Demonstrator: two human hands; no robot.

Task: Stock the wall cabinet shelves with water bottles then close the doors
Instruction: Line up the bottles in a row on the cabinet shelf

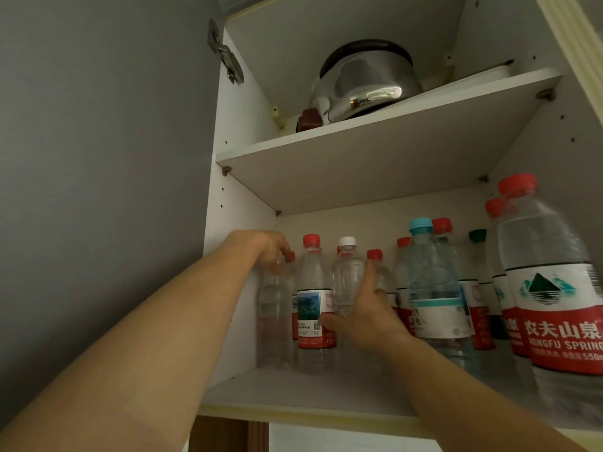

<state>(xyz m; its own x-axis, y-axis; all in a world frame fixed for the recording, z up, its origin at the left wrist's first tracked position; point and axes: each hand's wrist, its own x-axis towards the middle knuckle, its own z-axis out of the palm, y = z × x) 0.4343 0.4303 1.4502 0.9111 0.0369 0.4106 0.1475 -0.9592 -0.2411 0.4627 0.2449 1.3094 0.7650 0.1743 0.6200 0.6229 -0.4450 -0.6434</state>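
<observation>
The white wall cabinet stands open above me, and its lower shelf [293, 391] holds several water bottles. My left hand [272, 251] is closed over the neck of a clear unlabelled bottle [274, 321] at the far left of the shelf. My right hand [362, 316] wraps a clear white-capped bottle [347, 278] from the front. Between the two hands stands a red-capped bottle with a red and white label [313, 301]. A blue-capped bottle [434, 288] and a large Nongfu Spring bottle [551, 288] stand to the right.
The grey left door [104, 158] hangs open beside my left arm, its hinge [225, 55] at the top. The upper shelf [375, 125] carries a metal pot [365, 79], a small dark red object [310, 120] and a white tray [580, 73].
</observation>
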